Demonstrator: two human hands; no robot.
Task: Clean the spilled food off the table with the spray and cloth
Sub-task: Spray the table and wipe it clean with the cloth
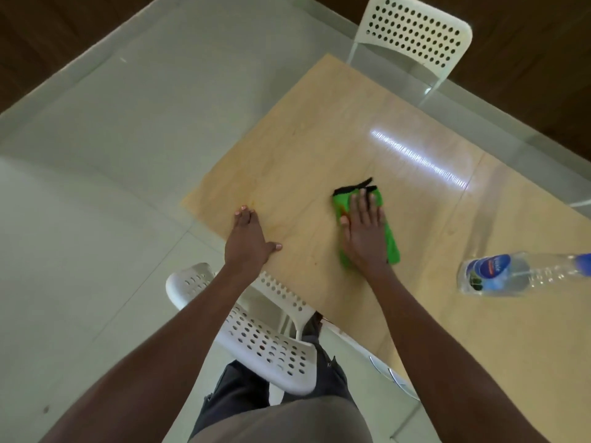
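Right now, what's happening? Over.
Right hand flat on green microfibre cloth. Left hand on light wooden table. Clear plastic bottle aside. Nothing blocking.

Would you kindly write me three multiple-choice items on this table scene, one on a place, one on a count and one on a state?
1. Where does the bottle stand on the table?
A. by the left hand
B. at the right edge of view
C. on the cloth

2. How many white chairs show?
A. one
B. two
C. four

3. How does the right hand meet the cloth?
A. pressed flat on it
B. lifting it in a fist
C. apart from it

Key: 1 B, it stands far right of both hands. 2 B, one near, one far. 3 A, straight fingers lie over it; the left hand rests on the table.
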